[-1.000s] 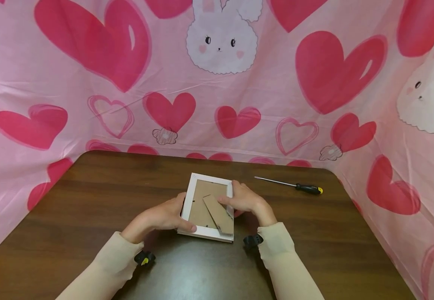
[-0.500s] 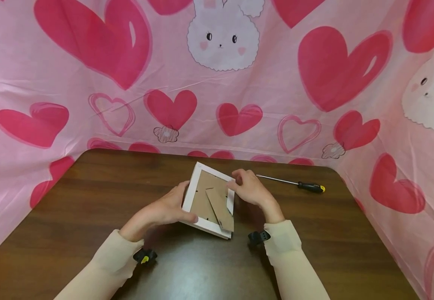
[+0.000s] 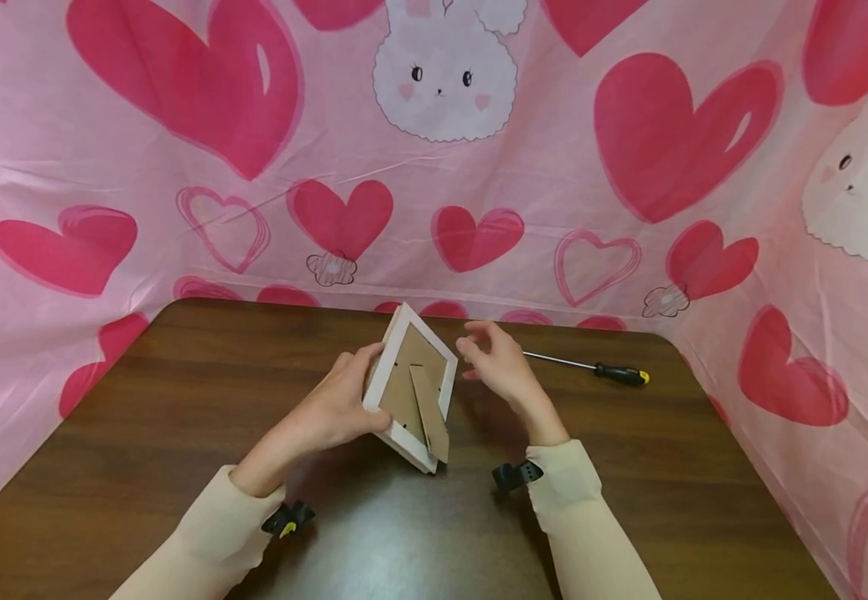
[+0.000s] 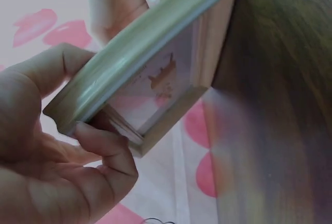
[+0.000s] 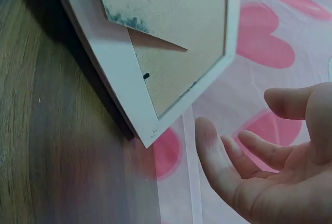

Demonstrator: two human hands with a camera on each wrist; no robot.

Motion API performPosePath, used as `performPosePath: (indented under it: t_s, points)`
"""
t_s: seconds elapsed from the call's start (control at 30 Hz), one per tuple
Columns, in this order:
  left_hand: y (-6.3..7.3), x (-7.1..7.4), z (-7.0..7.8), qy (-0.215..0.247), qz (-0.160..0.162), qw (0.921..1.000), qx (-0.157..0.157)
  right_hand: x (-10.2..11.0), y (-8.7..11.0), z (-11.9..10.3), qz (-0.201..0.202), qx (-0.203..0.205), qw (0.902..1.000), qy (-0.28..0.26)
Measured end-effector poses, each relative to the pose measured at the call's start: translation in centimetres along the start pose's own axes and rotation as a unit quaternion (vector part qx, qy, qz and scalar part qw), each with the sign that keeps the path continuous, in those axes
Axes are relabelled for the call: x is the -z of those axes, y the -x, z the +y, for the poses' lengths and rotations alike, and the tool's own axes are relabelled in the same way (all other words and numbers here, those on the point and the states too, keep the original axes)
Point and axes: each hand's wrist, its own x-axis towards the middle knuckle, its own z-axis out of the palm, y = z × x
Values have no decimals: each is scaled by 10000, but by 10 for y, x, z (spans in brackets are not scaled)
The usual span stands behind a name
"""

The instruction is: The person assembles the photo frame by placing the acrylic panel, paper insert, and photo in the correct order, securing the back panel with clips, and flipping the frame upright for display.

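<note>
A picture frame (image 3: 392,379) stands tilted up on the table, its white-bordered back and brown backing board turned toward me. A cardboard easel stand (image 3: 428,412) juts from that back. My left hand (image 3: 339,396) grips the frame's left side, thumb on the back, fingers round the front. In the left wrist view the glazed front of the frame (image 4: 124,58) shows a small brown printed figure behind it. My right hand (image 3: 499,362) is apart from the frame, just off its right edge, with fingers loosely bent and nothing in them; the right wrist view shows this hand (image 5: 280,167) beside a corner.
A screwdriver (image 3: 617,374) with a black and yellow handle lies on the dark wooden table (image 3: 178,433) at the right, behind my right hand. Pink heart-and-rabbit cloth (image 3: 403,167) hangs along the back and sides.
The frame has gone from lying nearly flat to tilted up, its right side swung away from me. My right hand has let go of it; my left hand keeps its hold.
</note>
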Motion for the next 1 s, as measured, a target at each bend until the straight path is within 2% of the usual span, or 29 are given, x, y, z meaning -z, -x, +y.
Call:
performPosePath:
  t_s: [0.33,0.6,0.7,1.0]
  points:
    - [4,0,11,-163,431,9986,-252,-3,0,-2,31,-80,9991,-404]
    - [7,-1,17,-420,875,9916,-852,-2,0,-7,21,-97,9988,-485]
    - [8,-5,19,-401,887,9903,-994,-2,0,-10,27,-85,9981,-615]
    - [9,-12,24,-405,590,9882,-1355,5,0,-14,113,-121,9948,-1004]
